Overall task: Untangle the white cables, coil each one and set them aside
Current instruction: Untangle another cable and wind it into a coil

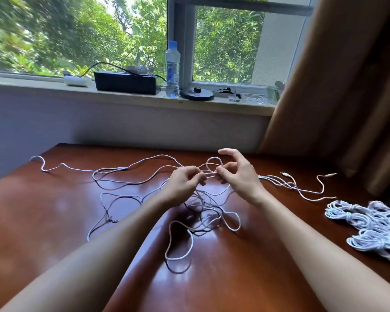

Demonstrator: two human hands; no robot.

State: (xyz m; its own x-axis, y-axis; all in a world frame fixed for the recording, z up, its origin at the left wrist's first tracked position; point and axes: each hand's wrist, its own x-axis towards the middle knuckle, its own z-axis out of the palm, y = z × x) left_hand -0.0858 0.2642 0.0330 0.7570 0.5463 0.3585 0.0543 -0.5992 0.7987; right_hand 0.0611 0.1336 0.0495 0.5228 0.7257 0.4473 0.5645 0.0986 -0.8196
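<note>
Both hands raised over brown table (54,210), close together. Left hand (182,184) pinches white cable strand between fingertips; right hand (239,174) pinches same strand just beside it, other fingers spread — small loop (214,164) stands up between them. Tangled white cables (203,212) sprawl across table centre, strands trailing left and right, plug ends (287,174) lying far right. Coiled bundles (367,226) sit at right table edge, well apart from tangle. Water bottle (172,68) upright on windowsill (122,97).
</note>
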